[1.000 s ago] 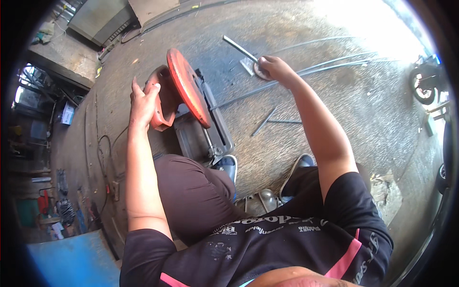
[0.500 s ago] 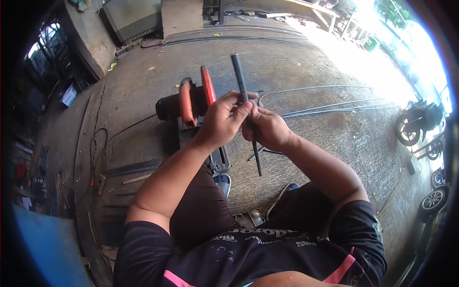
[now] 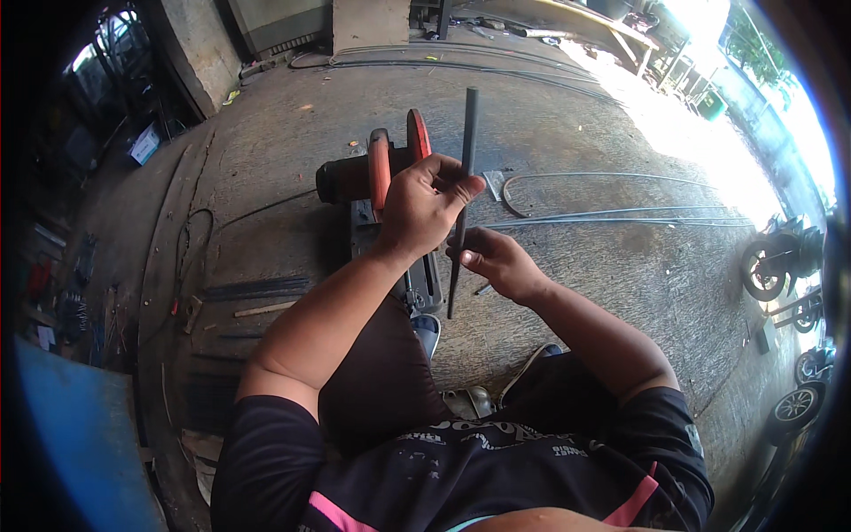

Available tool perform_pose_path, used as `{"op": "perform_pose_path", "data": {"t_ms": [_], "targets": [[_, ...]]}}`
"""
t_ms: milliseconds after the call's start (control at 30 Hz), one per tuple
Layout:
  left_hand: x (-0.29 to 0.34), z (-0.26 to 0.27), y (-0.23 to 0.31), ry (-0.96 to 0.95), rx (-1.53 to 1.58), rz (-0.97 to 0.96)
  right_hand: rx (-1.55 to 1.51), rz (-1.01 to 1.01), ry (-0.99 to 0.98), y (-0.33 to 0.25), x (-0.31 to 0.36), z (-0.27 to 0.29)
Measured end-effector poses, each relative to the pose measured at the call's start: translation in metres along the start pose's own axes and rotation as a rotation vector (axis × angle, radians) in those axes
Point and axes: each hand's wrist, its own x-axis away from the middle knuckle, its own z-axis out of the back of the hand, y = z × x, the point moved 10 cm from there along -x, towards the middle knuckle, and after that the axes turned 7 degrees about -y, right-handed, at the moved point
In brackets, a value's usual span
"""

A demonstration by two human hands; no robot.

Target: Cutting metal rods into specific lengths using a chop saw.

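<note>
Rod (image 3: 464, 160) held nearly upright above the floor (image 3: 620, 284), in front of the saw (image 3: 390, 177). Left hand (image 3: 425, 208) closed around the rod's middle; right hand (image 3: 496, 264) pinching it lower down. Wires (image 3: 620, 217) lying on concrete to the right.

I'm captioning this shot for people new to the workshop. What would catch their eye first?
A dark metal rod held nearly upright at the centre, the left hand gripping it higher up and the right hand lower down. Just behind the hands, a cut-off saw with orange guards sits on the concrete floor.
</note>
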Motion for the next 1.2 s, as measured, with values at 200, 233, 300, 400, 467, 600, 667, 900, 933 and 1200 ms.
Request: {"op": "perform_pose_path", "data": {"t_ms": [200,233,300,400,467,600,667,900,933,1200], "targets": [[-0.008,-0.013,-0.023,-0.173,0.32,0.096,0.015,-0.159,0.09,0.01,0.006,0.014],[-0.009,-0.02,-0.026,-0.259,0.473,0.137,0.019,-0.159,0.093,0.009,0.009,0.015],[-0.011,-0.014,-0.02,-0.276,0.947,0.12,0.086,-0.185,0.071,0.007,0.014,0.011],[-0.019,0.01,-0.012,-0.181,1.252,0.083,0.062,-0.206,-0.036,0.003,0.02,-0.007],[-0.02,0.027,-0.003,-0.122,1.352,0.009,0.056,-0.17,-0.09,-0.005,0.021,-0.02],[-0.016,0.026,0.012,-0.166,1.355,-0.027,-0.019,-0.199,-0.118,-0.007,0.022,-0.031],[-0.014,0.022,0.015,-0.177,1.343,-0.014,-0.026,-0.203,-0.118,-0.006,0.022,-0.031],[-0.014,0.02,0.019,-0.174,1.336,0.009,-0.023,-0.13,-0.111,-0.005,0.019,-0.03],[-0.014,0.021,0.019,-0.171,1.34,0.01,-0.033,-0.122,-0.108,-0.005,0.019,-0.03],[-0.014,0.024,0.018,-0.163,1.347,-0.013,-0.051,-0.096,-0.068,-0.008,0.017,-0.027]]}}
